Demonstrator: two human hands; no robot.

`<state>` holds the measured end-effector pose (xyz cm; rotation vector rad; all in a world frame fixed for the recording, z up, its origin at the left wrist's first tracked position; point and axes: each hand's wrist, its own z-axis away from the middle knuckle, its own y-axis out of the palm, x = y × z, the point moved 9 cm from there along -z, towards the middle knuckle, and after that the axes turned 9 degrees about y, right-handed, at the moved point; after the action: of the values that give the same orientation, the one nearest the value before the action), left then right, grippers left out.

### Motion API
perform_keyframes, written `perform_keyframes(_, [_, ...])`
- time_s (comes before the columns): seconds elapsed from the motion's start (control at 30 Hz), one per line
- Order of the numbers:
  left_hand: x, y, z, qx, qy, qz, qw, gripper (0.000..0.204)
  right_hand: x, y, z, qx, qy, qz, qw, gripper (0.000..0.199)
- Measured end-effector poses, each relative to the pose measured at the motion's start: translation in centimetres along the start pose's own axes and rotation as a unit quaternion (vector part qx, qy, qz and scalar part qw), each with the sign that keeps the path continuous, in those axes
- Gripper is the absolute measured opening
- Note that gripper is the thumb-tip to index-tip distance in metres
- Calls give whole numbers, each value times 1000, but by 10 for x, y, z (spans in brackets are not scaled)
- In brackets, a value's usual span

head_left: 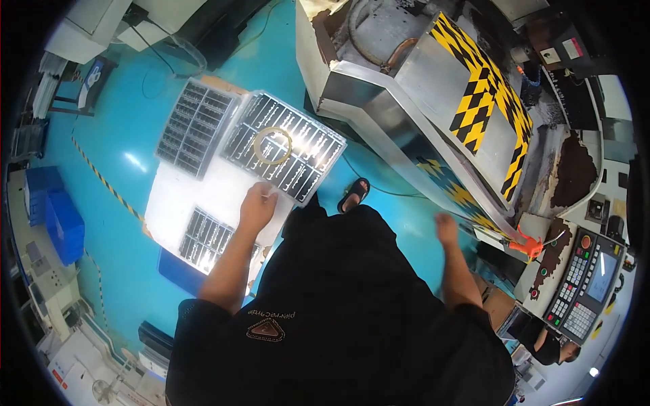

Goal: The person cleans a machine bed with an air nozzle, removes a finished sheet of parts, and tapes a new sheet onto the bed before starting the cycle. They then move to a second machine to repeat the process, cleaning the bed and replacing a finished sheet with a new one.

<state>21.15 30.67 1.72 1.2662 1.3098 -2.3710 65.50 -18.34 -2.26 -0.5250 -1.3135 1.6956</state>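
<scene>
My left hand (259, 206) is over the white table top (179, 196), beside the near edge of a clear-framed tray (240, 145) filled with rows of small dark parts. Its fingers are loosely bent, with thumb and fingers apart, and no object shows in them. A yellowish ring (257, 145), like a roll of tape, lies on that tray. My right hand (446, 229) hangs in the air by the machine's metal side, away from the table. Its fingers look curled, but they are blurred and partly hidden.
Another filled tray (196, 125) lies at the table's far left, and a smaller one (203, 237) nearer me. At right stands a large machine (413, 101) with yellow-black tape, an orange-red nozzle gun (527, 243) and a control panel (583, 284). Blue bins (64, 227) are far left.
</scene>
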Motion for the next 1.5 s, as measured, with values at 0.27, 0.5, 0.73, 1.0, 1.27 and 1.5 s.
perform_keyframes(0.27, [56, 25, -27, 29, -116, 207, 971, 29, 403, -22, -112, -27, -153, -163, 974, 44])
perform_keyframes(0.5, [59, 32, -16, 23, -197, 354, 914, 25, 450, -30, -109, 26, -107, 21, 994, 47])
perform_keyframes(0.73, [62, 28, 8, 12, -271, 536, 799, 32, 425, 15, -78, 244, -97, -144, 954, 47])
perform_keyframes(1.0, [10, -37, 31, -8, -131, 578, 806, 44, 439, 18, -29, 477, -35, -469, 743, 32])
perform_keyframes(1.27, [-136, -107, 16, 57, 55, 587, 806, 66, 475, -131, 3, 579, -117, -721, 362, 42])
perform_keyframes(1.5, [-232, -69, -30, 115, 50, 536, 835, 48, 354, -244, -35, 256, -155, -711, 637, 36])
